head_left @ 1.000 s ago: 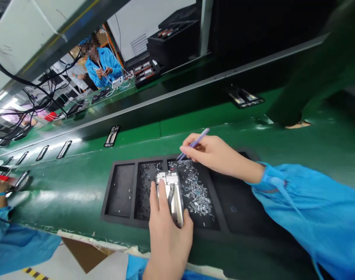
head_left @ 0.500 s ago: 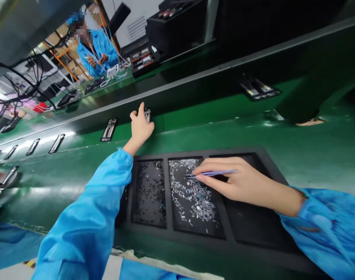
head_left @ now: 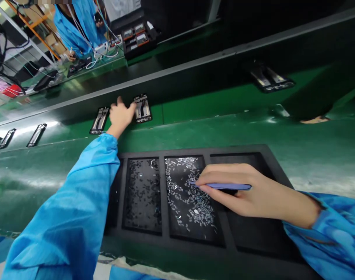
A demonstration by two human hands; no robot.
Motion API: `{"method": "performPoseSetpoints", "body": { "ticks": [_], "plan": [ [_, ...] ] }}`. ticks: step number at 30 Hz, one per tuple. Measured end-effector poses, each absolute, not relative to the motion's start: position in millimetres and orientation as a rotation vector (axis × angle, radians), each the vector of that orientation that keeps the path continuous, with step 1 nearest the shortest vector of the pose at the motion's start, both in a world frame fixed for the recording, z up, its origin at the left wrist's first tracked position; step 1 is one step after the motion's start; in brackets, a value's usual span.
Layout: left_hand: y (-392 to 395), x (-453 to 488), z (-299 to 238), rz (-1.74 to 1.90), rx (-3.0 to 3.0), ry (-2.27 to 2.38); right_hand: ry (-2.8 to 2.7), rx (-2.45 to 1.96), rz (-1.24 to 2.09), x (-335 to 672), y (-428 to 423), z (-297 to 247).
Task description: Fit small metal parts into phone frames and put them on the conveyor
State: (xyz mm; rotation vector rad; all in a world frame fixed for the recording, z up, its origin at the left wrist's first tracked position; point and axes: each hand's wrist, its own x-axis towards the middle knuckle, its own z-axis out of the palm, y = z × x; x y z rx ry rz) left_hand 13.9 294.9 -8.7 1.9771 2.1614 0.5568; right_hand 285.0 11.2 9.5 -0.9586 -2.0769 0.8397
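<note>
My left hand [head_left: 120, 116] reaches out over the green bench with its fingers spread, slightly blurred. It lies between two phone frames: one frame [head_left: 99, 120] is on its left, and the other frame [head_left: 142, 108] is by its thumb. Whether it touches either one, I cannot tell. In my right hand [head_left: 241, 190] a pair of purple tweezers [head_left: 229, 186] is pinched, tips pointing left. The tips are over a compartment of a black tray [head_left: 162, 194], among many tiny shiny silver parts [head_left: 205, 212]. Left of these, another compartment holds tiny dark pieces [head_left: 144, 198].
More phone frames [head_left: 36, 135] stand in a row to the left, and another frame [head_left: 272, 79] lies at the far right. A metal-edged ledge [head_left: 177, 72] runs behind them. Beyond it, a co-worker in blue [head_left: 75, 27] stands near cables and a black box of parts [head_left: 139, 37].
My left hand has moved left, uncovering the phone frame it was over. The tweezers remain in my right hand above the silver parts. The view has tilted downward.
</note>
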Motion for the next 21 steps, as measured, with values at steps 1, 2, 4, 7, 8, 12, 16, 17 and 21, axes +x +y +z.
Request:
{"method": "performPoseSetpoints", "body": {
  "ticks": [1, 2, 4, 7, 8, 12, 16, 17, 21],
  "plan": [
    [297, -7, -4, 0.547, 1.931, 2.238, -2.084, -0.956, 0.843, 285, 11, 9],
    [297, -29, -1, 0.536, 1.883, 2.313, -2.088, -0.954, 0.842, 285, 11, 9],
    [295, -68, 3, 0.513, 1.812, 2.416, -2.082, -0.956, 0.838, 285, 11, 9],
    [286, -103, 0, 0.498, 1.842, 2.408, -2.059, -0.964, 0.844, 285, 11, 10],
    [283, -108, -2, 0.502, 1.886, 2.374, -2.057, -0.962, 0.845, 284, 11, 10],
    [278, -103, -4, 0.548, 2.031, 2.266, -2.101, -0.941, 0.788, 283, 12, 11],
    [271, -83, 13, 0.653, 2.042, 2.285, -2.162, -0.903, 0.679, 283, 14, 10],
    [264, -77, 20, 0.682, 2.049, 2.281, -2.17, -0.9, 0.661, 283, 14, 9],
    [188, -55, 48, 0.734, 2.128, 2.163, -2.16, -0.921, 0.664, 282, 14, 11]
  ]
}}
